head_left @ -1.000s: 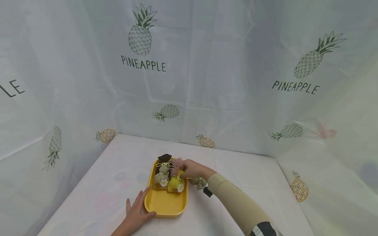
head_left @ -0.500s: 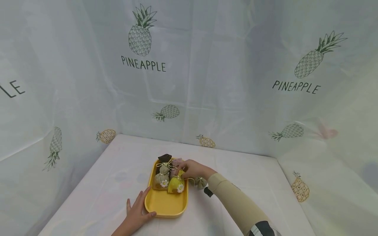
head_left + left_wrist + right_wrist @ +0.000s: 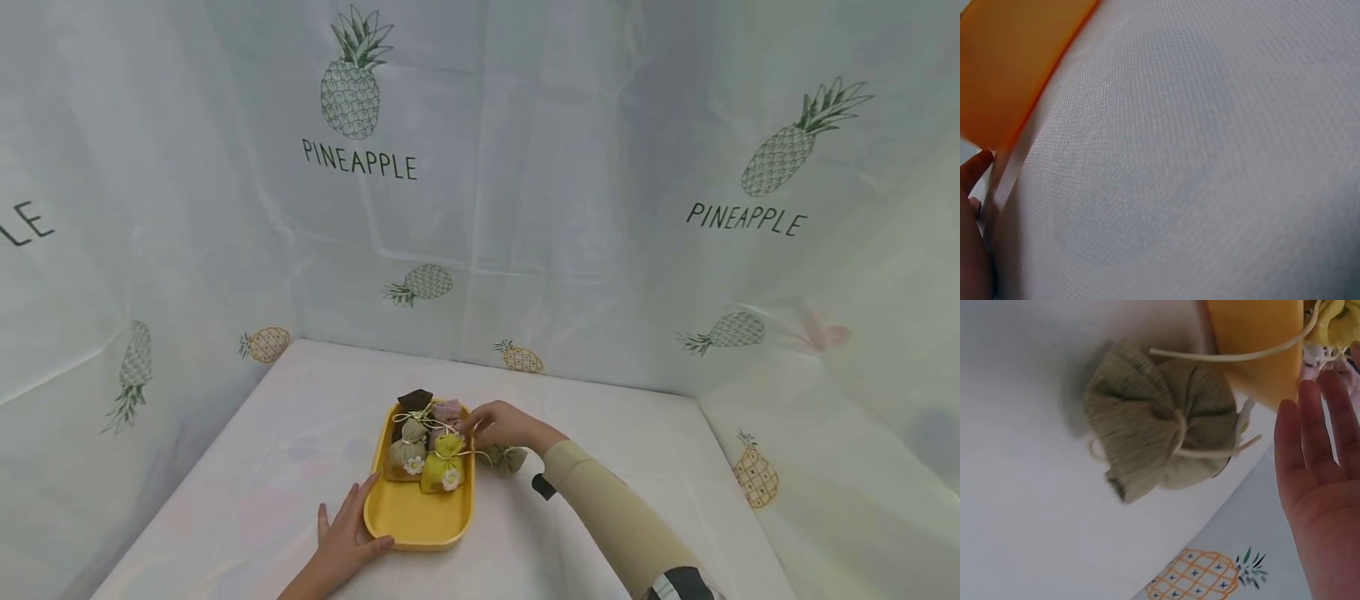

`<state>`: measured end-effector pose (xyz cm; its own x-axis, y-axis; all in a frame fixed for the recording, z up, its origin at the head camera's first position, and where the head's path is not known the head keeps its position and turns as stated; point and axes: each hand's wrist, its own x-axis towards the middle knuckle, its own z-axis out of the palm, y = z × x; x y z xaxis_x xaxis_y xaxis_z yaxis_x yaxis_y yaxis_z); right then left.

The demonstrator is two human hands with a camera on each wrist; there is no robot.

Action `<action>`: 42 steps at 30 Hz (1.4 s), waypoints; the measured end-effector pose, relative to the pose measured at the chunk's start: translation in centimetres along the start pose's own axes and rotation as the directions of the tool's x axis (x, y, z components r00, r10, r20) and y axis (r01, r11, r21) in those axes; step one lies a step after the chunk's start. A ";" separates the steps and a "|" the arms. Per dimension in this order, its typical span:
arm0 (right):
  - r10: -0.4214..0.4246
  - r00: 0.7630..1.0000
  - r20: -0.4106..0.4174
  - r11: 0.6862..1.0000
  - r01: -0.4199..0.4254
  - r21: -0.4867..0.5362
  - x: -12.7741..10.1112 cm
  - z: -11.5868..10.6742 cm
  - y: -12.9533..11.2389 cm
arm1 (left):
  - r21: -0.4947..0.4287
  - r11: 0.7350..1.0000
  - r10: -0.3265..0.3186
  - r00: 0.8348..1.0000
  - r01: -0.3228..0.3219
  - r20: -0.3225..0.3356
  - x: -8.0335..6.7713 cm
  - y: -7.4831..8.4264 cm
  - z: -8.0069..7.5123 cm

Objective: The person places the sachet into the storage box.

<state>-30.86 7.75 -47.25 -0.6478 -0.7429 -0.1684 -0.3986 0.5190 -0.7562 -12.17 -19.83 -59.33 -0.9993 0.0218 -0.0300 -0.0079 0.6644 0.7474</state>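
Note:
My left hand (image 3: 343, 535) lies along the near left side of a yellow tray (image 3: 420, 518), its fingers spread and thumb touching the front corner. Several small drawstring pouches fill the tray's far half: a yellow one (image 3: 441, 471) with a white flower, a beige one (image 3: 405, 457), a pink one (image 3: 447, 410) and a dark brown one (image 3: 415, 400). Over the tray's right edge, my right hand (image 3: 513, 425) holds nothing; its fingers look straight in the right wrist view. Beneath it, outside the tray, a grey-green pouch (image 3: 1135, 412) with a cream cord lies on the white table.
The tray's bare near half shows its yellow bottom. A small black object (image 3: 543, 486) shows beneath the right wrist. White curtains (image 3: 555, 208) printed with pineapples stand behind the table and on both sides.
My right hand has let go of the yellow pouch's neck and moved slightly up and right. The yellow pouch stays in the tray beside the beige one. My left hand keeps its place.

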 end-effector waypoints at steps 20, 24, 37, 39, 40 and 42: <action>0.144 0.983 -0.112 0.990 -0.143 0.019 -4.4 -2.0 4.8 | 0.017 0.999 -0.042 0.999 0.042 0.010 0.1 0.2 0.0; 0.167 0.982 -0.083 0.986 -0.164 0.036 -4.8 -1.5 5.5 | 0.013 0.999 -0.037 0.999 0.037 0.012 0.1 0.3 -0.1; 0.274 0.961 -0.046 0.943 -0.259 0.210 -5.2 0.5 6.6 | 0.017 1.000 -0.024 1.000 0.024 0.009 0.3 0.1 0.2; 0.284 0.957 -0.056 0.934 -0.264 0.240 -5.2 0.7 6.7 | 0.015 1.000 -0.027 1.000 0.027 0.008 0.3 0.2 0.1; 0.287 0.956 -0.065 0.931 -0.263 0.252 -5.2 0.8 6.7 | 0.015 1.000 -0.028 1.000 0.028 0.008 0.3 0.2 0.1; 0.289 0.954 -0.083 0.927 -0.258 0.271 -5.2 1.0 6.8 | 0.017 0.999 -0.029 1.000 0.028 0.006 0.3 0.2 0.1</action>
<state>-29.58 14.67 -52.11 -0.7870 -0.5232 -0.3271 -0.0266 0.5583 -0.8292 -12.42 -19.62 -59.22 -0.9984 0.0077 -0.0555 -0.0357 0.6771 0.7350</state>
